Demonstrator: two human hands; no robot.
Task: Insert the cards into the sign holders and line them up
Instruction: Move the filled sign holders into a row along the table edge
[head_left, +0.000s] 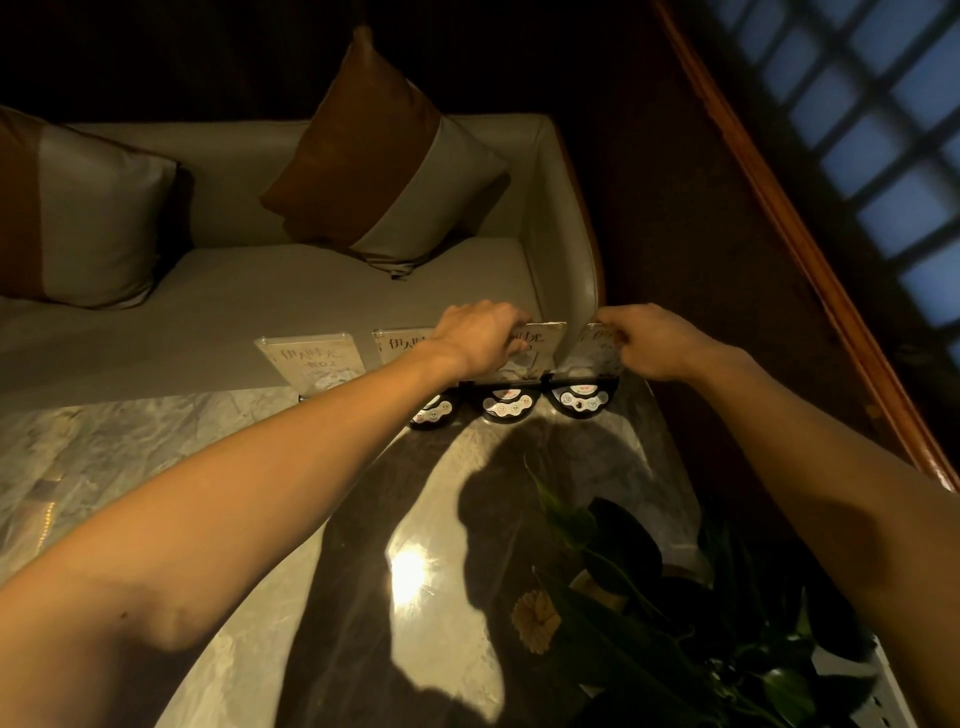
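Several clear acrylic sign holders with printed cards stand in a row along the far edge of the marble table (156, 457). The leftmost holder (311, 361) stands free. My left hand (480, 338) reaches over the row and grips the top of the third holder (535, 345), partly hiding the second holder (402, 345). My right hand (652, 340) pinches the top right edge of the rightmost holder (595, 351). Each holder sits on a black half-round base (508, 405) with small buttons.
A grey sofa (260, 291) with two brown-and-grey cushions (384, 171) lies just behind the table. A leafy plant with a pale flower (535, 618) stands at the near right. A wooden rail (810, 249) and a latticed window run along the right.
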